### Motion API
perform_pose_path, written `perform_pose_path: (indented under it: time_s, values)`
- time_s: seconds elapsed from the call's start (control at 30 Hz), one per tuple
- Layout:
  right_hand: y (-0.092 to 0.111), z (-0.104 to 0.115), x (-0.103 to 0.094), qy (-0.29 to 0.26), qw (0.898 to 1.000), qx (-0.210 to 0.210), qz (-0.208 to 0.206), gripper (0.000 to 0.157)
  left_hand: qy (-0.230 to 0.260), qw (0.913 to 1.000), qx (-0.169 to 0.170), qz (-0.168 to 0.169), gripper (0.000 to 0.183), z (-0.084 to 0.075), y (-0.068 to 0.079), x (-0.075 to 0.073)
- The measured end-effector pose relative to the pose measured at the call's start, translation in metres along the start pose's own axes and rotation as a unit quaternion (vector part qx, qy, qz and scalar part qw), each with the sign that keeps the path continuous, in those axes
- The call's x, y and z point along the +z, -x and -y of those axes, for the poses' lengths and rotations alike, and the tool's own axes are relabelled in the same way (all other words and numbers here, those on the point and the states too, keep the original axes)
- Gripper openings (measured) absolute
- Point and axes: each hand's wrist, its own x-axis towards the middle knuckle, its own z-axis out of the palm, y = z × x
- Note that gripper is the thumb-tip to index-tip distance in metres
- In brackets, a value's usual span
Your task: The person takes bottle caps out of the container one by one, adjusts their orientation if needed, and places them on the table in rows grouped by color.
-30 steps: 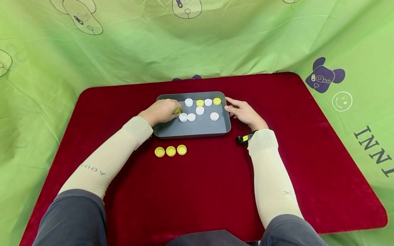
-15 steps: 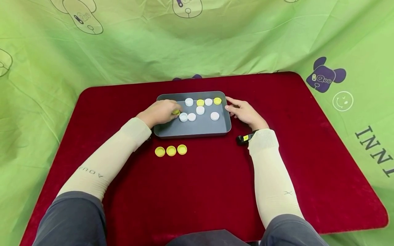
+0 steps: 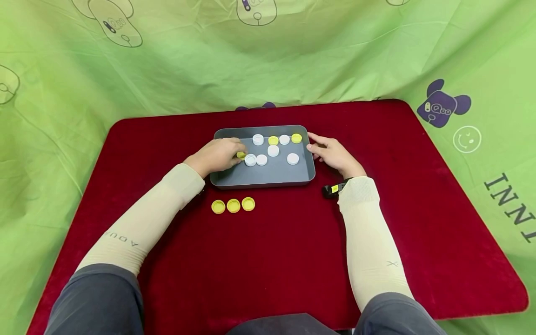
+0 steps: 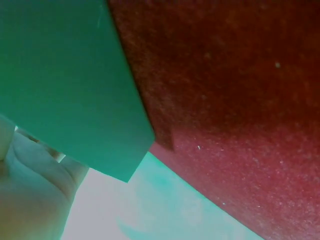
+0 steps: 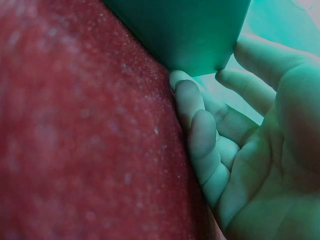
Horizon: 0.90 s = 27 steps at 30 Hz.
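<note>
A grey rectangular tray (image 3: 268, 176) stands on the table with white and yellow bottle caps in it. My left hand (image 3: 217, 154) reaches over its left side and pinches a yellow bottle cap (image 3: 241, 156) between thumb and fingers, right beside a white cap (image 3: 250, 160). In the left wrist view the tray wall (image 4: 70, 85) hides the fingertips and cap. My right hand (image 3: 336, 157) is at the tray's right end, thumb and forefinger extended to the wall. In the right wrist view the other fingers (image 5: 202, 135) lie loosely bent on the cloth beside the tray corner.
Three yellow caps (image 3: 233, 205) lie in a row on the red cloth (image 3: 268, 260) in front of the tray. Inside it are two more yellow caps, one (image 3: 296, 138) at the back right corner, among several white caps (image 3: 273, 150). A green printed curtain (image 3: 268, 65) surrounds the table.
My left hand, with the yellow cap at its fingertips, has shifted only slightly within the tray. The right hand, tray and loose caps keep their places.
</note>
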Motion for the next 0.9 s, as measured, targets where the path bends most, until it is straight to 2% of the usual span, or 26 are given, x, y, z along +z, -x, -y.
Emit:
perform_pose_path:
  time_s: [0.13, 0.3, 0.63, 0.9]
  values:
    - [0.011, 0.014, 0.002, 0.006, 1.000, -0.003, -0.002, 0.054, -0.009, 0.9997, -0.015, 0.016, 0.025, -0.002, -0.003, 0.001]
    - [0.013, 0.016, 0.003, 0.008, 1.000, -0.007, -0.002, 0.054, -0.012, 0.9992, -0.026, 0.029, 0.027, -0.003, -0.005, 0.001]
    - [-0.010, -0.019, 0.000, 0.003, 1.000, -0.004, -0.009, 0.054, 0.012, 0.9997, -0.014, 0.013, 0.022, 0.003, -0.003, 0.003]
    - [-0.010, -0.020, 0.001, 0.009, 1.000, -0.014, -0.017, 0.054, 0.012, 0.9999, -0.010, 0.003, 0.021, 0.001, 0.002, 0.000]
